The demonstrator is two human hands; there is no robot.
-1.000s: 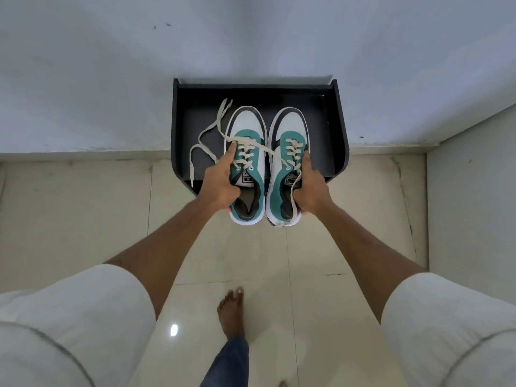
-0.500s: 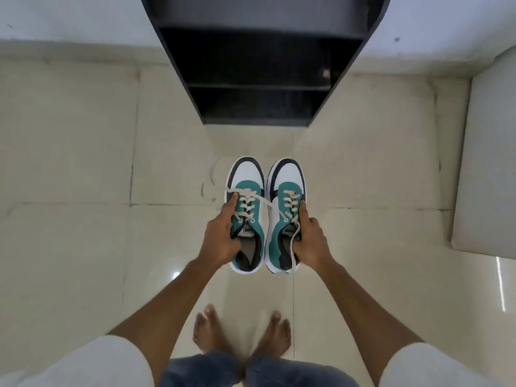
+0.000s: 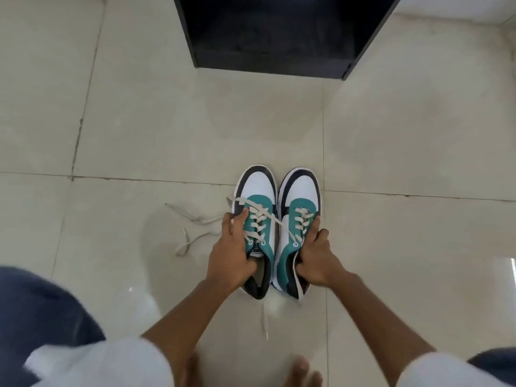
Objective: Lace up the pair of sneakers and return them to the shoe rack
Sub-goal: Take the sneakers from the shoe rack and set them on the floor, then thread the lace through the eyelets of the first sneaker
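Two white, teal and black sneakers rest side by side on the tiled floor, toes pointing away from me. My left hand (image 3: 233, 254) grips the left sneaker (image 3: 258, 191) at its collar, thumb by the laces. My right hand (image 3: 317, 258) holds the right sneaker (image 3: 303, 191) the same way. A loose cream lace (image 3: 192, 238) trails from the left sneaker across the floor to the left; another lace end lies behind the heels. The black shoe rack (image 3: 279, 32) stands beyond the shoes at the top of the view.
Glossy beige floor tiles (image 3: 139, 121) surround the shoes. My bare toes (image 3: 303, 371) show at the bottom edge, with my denim-clad knees at the lower left and lower right. A pale wall base (image 3: 458, 7) runs at the top right.
Both hands carried the sneakers off the rack's top and down to the floor in front of it. The view has dropped lower, and the left shoe's lace now lies spread on the tiles.
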